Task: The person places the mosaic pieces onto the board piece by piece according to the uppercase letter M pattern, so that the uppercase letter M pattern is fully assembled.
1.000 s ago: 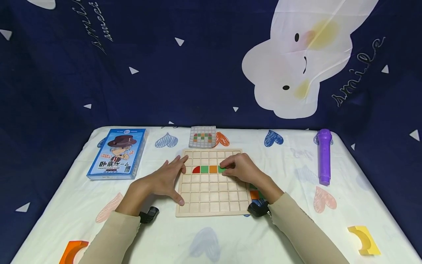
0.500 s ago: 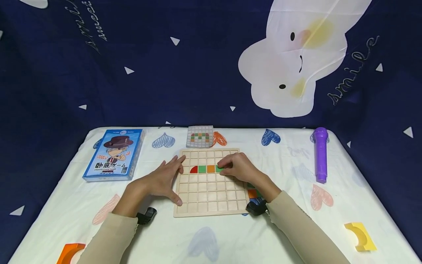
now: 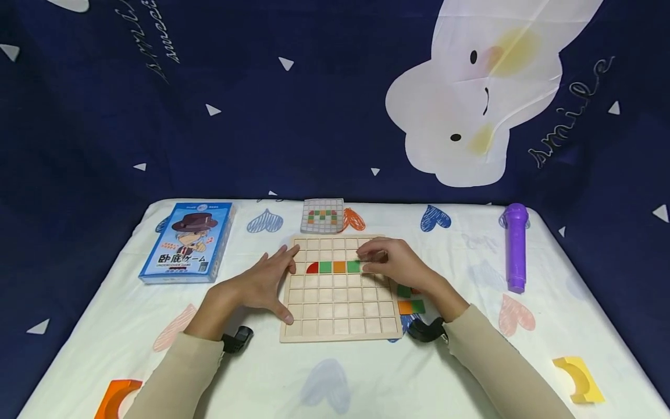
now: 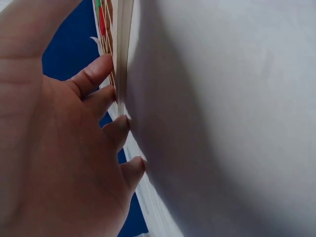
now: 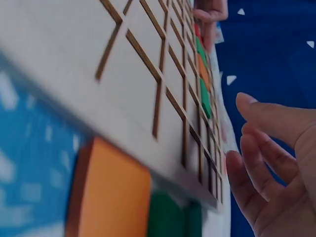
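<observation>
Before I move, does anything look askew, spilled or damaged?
Nothing looks spilled or damaged; the four tiles on the board sit in line. Only the cloud printed on the backdrop looks odd: it is turned sideways.

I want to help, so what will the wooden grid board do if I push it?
The wooden grid board probably won't roll or tip, since it lies flat and low. It looks stiff: its edges run straight. It might drag on the heart-patterned cloth under it.

The head view is bright; the right wrist view blurs an orange tile (image 5: pixel 116 192).
</observation>
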`<state>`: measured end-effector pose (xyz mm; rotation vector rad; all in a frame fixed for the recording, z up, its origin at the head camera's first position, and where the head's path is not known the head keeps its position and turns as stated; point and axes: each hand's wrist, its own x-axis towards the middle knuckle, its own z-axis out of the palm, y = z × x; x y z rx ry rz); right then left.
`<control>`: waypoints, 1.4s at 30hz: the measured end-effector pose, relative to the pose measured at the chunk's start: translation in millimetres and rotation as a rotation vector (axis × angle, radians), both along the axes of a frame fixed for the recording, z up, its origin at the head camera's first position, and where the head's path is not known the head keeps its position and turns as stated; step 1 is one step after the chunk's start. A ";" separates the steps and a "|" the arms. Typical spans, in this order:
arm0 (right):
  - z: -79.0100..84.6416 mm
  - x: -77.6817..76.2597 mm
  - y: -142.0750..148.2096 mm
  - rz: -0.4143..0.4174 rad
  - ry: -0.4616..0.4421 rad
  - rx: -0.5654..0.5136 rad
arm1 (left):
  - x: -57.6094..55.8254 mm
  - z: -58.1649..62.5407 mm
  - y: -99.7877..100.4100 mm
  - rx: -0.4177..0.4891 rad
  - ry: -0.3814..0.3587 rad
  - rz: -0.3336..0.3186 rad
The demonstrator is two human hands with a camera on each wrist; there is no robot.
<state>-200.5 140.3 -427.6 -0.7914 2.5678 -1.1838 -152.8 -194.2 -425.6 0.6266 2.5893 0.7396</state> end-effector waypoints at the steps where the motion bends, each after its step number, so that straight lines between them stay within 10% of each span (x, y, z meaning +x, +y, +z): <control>1: 1.9 0.8 4.2 -0.003 0.001 -0.002 | 0.1 0.6 0.5 0.000 0.002 -0.003; 18: 24.1 23.8 80.4 -0.051 0.039 0.041 | 0.8 0.0 -0.2 -0.003 0.010 -0.006; 42: -8.7 47.9 127.1 -0.148 -0.019 0.096 | 0.3 -2.3 -2.1 0.001 0.027 -0.015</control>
